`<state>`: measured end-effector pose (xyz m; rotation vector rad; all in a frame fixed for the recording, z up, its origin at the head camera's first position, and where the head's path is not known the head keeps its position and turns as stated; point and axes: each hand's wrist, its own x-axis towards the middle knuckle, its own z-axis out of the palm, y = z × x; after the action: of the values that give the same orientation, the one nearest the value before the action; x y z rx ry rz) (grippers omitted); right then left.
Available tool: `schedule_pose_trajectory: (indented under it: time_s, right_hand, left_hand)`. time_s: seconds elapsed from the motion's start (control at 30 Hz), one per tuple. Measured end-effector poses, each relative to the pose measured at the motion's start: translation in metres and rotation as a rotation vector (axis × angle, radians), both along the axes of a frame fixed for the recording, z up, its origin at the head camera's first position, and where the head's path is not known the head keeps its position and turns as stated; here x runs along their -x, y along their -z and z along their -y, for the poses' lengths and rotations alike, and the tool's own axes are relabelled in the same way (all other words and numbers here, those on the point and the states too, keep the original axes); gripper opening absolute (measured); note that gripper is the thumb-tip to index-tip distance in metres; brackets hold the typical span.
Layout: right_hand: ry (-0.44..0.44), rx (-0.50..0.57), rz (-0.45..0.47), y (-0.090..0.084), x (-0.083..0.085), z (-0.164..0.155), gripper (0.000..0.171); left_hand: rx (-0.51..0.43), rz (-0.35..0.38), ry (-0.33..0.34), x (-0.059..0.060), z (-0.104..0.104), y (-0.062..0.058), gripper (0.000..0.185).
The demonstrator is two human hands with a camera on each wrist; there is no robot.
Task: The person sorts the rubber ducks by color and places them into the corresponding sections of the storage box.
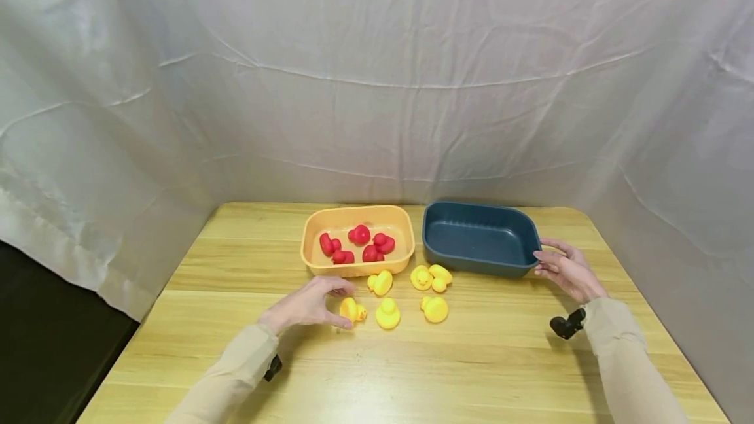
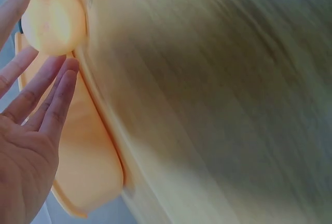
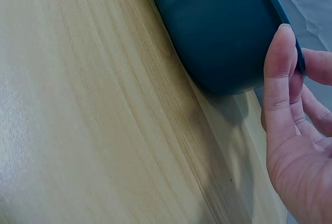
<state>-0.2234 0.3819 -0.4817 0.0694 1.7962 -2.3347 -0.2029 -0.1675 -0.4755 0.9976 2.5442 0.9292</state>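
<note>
My left hand [image 1: 309, 303] reaches over the table with thumb and fingers spread around a yellow rubber duck [image 1: 349, 309]. In the left wrist view the fingers are straight, with the pale-looking duck [image 2: 54, 22] right at their tips. At the right, my right hand [image 1: 568, 272] grips the end of a dark blue bin [image 1: 471, 265]. The right wrist view shows the thumb [image 3: 280, 73] against the bin's rim and fingers on the far side. Several more yellow ducks, among them one nearby [image 1: 387, 314], lie in front of the two bins.
An orange-yellow bin [image 1: 353, 270] stands left of the blue one, with several red ducks [image 1: 359, 235] inside. The blue bin's floor is bare. Both stand near the back of the wooden table [image 1: 412, 378], with pale curtains [image 1: 383, 116] behind and at the sides.
</note>
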Motion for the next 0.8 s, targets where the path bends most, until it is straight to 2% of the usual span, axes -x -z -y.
schedule_pose_trajectory:
  time_s: [0.27,0.57,0.8]
  right_hand:
    - [-0.002,0.007,0.000,0.0001,0.0003,0.0004,0.030]
    - [0.013,0.007,0.010,0.0011,0.0006,0.0002,0.030]
    - [0.011,0.010,0.012,0.0003,-0.0001,0.0009,0.030]
  left_hand:
    - [0.012,0.020,0.014,0.0025,-0.0031,0.0053,0.052]
    - [0.025,0.009,0.013,0.0018,-0.0039,0.0042,0.050]
    - [-0.016,0.009,-0.014,0.0011,-0.0047,-0.0010,0.051]
